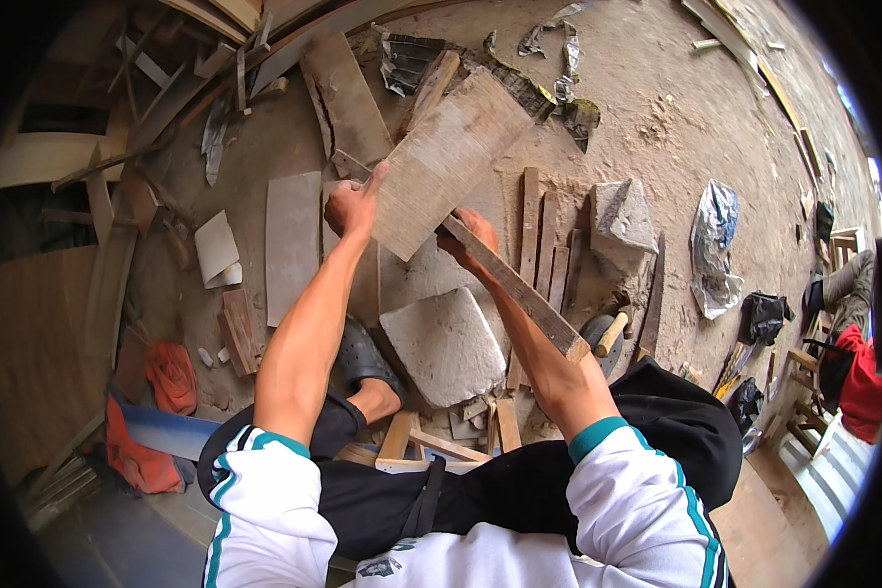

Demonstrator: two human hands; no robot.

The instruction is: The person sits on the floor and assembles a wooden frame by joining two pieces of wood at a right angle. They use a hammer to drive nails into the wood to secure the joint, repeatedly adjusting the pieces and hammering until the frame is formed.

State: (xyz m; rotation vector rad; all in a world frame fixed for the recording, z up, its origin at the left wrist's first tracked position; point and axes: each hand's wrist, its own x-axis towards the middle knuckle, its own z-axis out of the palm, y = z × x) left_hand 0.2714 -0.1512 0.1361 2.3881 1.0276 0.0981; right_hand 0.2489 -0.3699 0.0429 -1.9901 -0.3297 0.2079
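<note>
Above the floor [637, 127] you hold the wide board [451, 162], probably stiff, rather light and best gripped by its edges, your left hand [353, 208] with fingers closed at its left edge, your right hand [480, 224] with fingers closed around the narrow strip [529, 297].

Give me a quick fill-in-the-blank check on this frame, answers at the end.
1. Where they cross, the narrow strip passes ____ (over/under) the wide board.
2. The left hand appears ____ (higher/lower) in the picture than the right hand.
3. The trousers are coloured ____.
4. The orange cloths lie on the person's ____ (left/right).

Missing words: under; higher; black; left.
</note>
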